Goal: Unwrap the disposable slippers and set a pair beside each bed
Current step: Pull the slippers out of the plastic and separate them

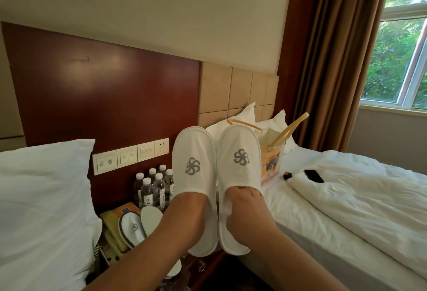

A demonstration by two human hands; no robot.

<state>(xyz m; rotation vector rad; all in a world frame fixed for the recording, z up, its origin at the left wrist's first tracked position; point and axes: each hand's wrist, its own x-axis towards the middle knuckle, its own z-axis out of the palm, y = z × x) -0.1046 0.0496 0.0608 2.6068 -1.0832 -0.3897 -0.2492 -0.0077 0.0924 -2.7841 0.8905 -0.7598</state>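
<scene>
I hold a pair of white disposable slippers with grey swirl logos upright in front of me, side by side between the two beds. My left hand point(191, 207) is slid into the left slipper point(194, 163), its fingers hidden inside. My right hand point(245, 207) has its fingers tucked into the right slipper point(240, 159) and its thumb curled against the sole. A second pair of slippers point(135, 227) lies on the nightstand below, one of them sole up point(151, 218).
Several water bottles point(153, 186) and a beige telephone point(113, 233) share the nightstand. The left bed's pillow point(44, 198) is close on the left. On the right bed point(346, 209) are a paper bag point(272, 161), a black phone point(313, 175) and pillows.
</scene>
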